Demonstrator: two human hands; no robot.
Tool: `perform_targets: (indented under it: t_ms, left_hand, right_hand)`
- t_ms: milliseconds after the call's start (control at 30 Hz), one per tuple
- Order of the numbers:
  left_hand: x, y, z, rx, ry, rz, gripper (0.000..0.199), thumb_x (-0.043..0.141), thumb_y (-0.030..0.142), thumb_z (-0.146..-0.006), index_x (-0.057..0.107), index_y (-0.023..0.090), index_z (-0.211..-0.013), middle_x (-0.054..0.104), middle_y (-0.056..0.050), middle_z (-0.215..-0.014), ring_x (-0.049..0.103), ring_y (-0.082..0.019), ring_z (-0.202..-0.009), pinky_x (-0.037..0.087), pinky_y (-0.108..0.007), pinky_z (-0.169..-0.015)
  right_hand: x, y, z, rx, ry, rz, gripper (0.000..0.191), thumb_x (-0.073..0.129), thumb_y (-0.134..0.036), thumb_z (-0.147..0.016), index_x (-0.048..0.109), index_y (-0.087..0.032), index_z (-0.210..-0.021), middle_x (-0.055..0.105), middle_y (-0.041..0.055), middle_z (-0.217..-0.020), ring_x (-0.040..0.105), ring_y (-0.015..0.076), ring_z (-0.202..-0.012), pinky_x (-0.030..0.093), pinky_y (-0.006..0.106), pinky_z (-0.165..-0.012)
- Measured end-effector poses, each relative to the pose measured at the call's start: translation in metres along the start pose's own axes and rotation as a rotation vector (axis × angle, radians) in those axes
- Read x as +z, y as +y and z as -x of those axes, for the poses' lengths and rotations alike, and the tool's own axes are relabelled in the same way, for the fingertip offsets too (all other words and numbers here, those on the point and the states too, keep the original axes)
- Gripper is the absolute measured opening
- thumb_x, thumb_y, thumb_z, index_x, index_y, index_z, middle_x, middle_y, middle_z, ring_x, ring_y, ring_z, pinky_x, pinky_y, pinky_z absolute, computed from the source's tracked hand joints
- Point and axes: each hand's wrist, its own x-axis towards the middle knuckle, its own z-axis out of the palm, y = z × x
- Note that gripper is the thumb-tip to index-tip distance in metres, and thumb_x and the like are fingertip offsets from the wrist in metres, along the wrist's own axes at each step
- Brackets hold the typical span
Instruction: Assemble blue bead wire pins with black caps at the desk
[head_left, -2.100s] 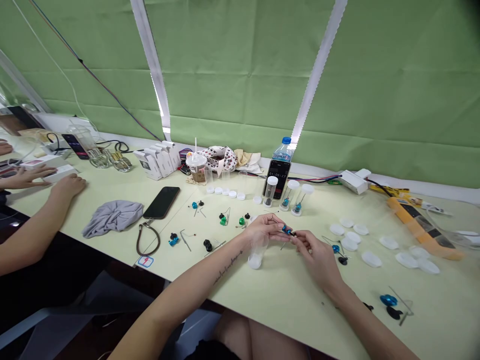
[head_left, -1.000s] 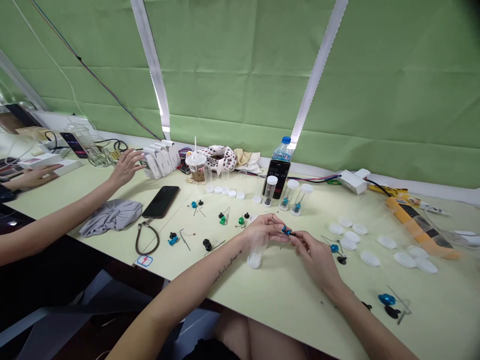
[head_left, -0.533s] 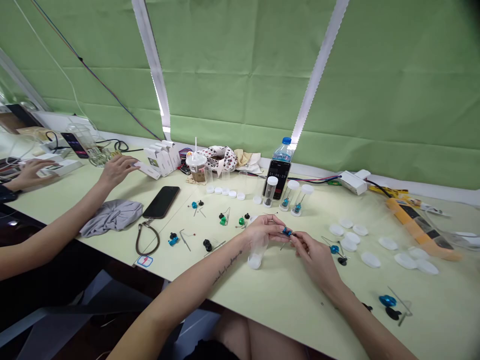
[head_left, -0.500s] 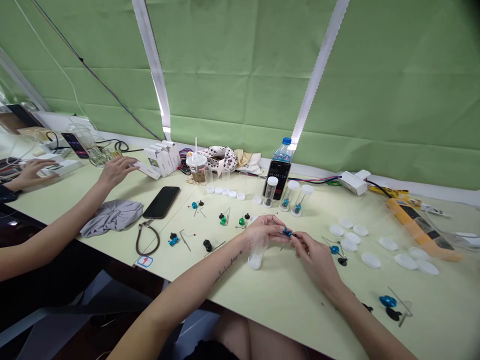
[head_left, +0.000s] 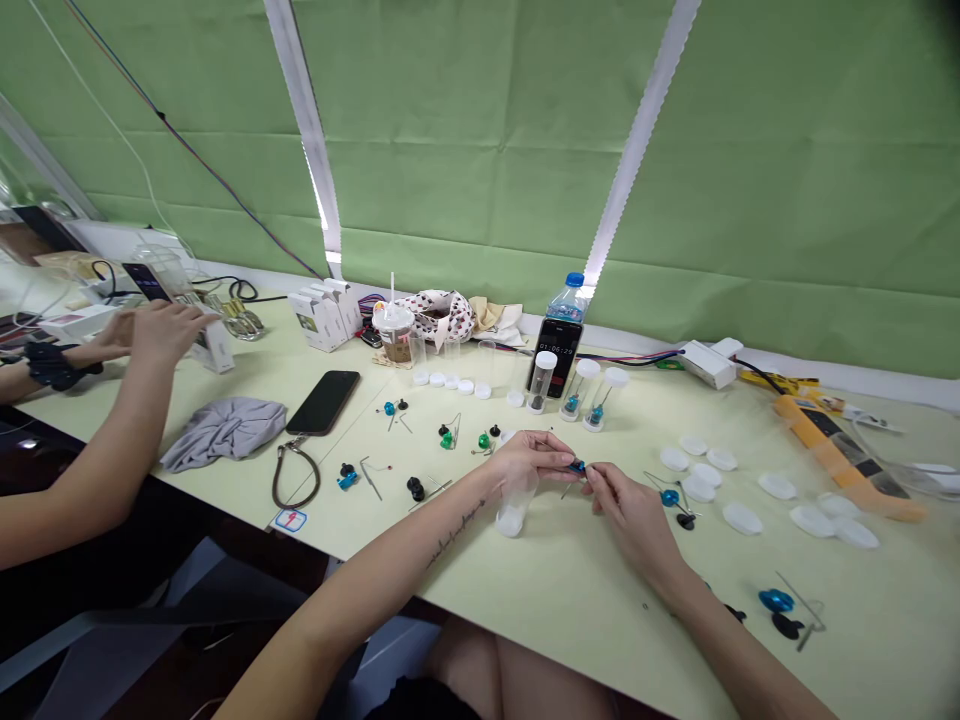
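A small shiny blue part [head_left: 577,467] is pinched between the thumb and fingers of my left hand [head_left: 536,455]. The closed fingertips of my right hand [head_left: 619,505] meet its right end; whatever they pinch is too small to make out. Just under the hands, a thin metal rod [head_left: 568,489] shows at the tabletop. By my left wrist stands a clear tube [head_left: 513,507] with a white base, partly behind the wrist. Similar blue pieces, such as a blue part [head_left: 669,497] with a black disc [head_left: 685,522], lie right of my right hand.
Behind my hands stand capped tubes [head_left: 583,390], a phone timer [head_left: 556,358] and a bottle [head_left: 568,298]. White oval lids [head_left: 742,520] lie to the right, near an orange-edged device [head_left: 847,460]. At left are a black phone [head_left: 323,403], grey cloth [head_left: 225,435] and a co-worker's hands [head_left: 161,330].
My hands stay almost in place, with the right fingertips shifted very slightly rightward. The co-worker's nearer hand has moved left with a white box, towards their other hand.
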Motion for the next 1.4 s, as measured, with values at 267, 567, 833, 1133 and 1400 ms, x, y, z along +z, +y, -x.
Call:
perform_targets:
  t_ms: [267, 567, 833, 1133, 1400]
  left_hand:
    - [-0.0016, -0.0006, -0.0002, 0.024, 0.019, -0.032, 0.039, 0.085, 0.030, -0.054, 0.066, 0.006, -0.079, 0.069, -0.009, -0.076, 0.069, -0.020, -0.076, 0.053, -0.036, -0.082]
    - [-0.0022, -0.0014, -0.0019, 0.055, 0.073, 0.012, 0.040, 0.085, 0.032, -0.052, 0.064, 0.008, -0.077, 0.070, -0.008, -0.078, 0.069, -0.019, -0.071, 0.053, -0.036, -0.081]
    - [-0.0016, -0.0004, -0.0009, 0.020, 0.084, 0.005, 0.040, 0.085, 0.031, -0.052, 0.062, 0.009, -0.075, 0.071, -0.010, -0.081, 0.069, -0.020, -0.077, 0.054, -0.034, -0.079]
    - [-0.0027, 0.0019, -0.0003, 0.014, 0.062, -0.032, 0.037, 0.084, 0.031, -0.054, 0.063, 0.008, -0.075, 0.071, -0.011, -0.083, 0.069, -0.019, -0.078, 0.054, -0.031, -0.077]
    - [-0.0005, 0.0023, 0.0010, 0.024, 0.054, -0.027, 0.038, 0.084, 0.032, -0.054, 0.064, 0.009, -0.076, 0.070, -0.009, -0.079, 0.069, -0.019, -0.075, 0.053, -0.032, -0.079]
  right_hand:
    - [-0.0012, -0.0022, 0.0006, 0.023, -0.039, 0.009, 0.041, 0.026, -0.053, -0.094, 0.054, -0.024, -0.086, 0.066, 0.0001, -0.070, 0.062, 0.0162, -0.058, 0.046, 0.028, -0.063]
    - [0.0001, -0.0013, 0.0004, -0.036, 0.093, -0.059, 0.037, 0.047, -0.051, -0.087, 0.053, -0.024, -0.110, 0.069, 0.0039, -0.088, 0.064, 0.0175, -0.066, 0.050, 0.030, -0.063]
    - [0.0023, 0.0035, 0.0015, -0.079, 0.113, -0.041, 0.036, 0.043, -0.053, -0.088, 0.057, -0.023, -0.101, 0.068, 0.0054, -0.083, 0.063, 0.0188, -0.066, 0.051, 0.031, -0.063]
    - [0.0006, -0.0002, 0.0034, -0.040, 0.079, -0.025, 0.038, 0.040, -0.053, -0.090, 0.059, -0.022, -0.100, 0.070, 0.0051, -0.085, 0.065, 0.0192, -0.069, 0.050, 0.031, -0.065]
    - [-0.0002, -0.0002, 0.0019, -0.022, 0.038, -0.034, 0.039, 0.034, -0.051, -0.092, 0.060, -0.023, -0.098, 0.069, 0.0036, -0.077, 0.063, 0.0183, -0.063, 0.049, 0.030, -0.062]
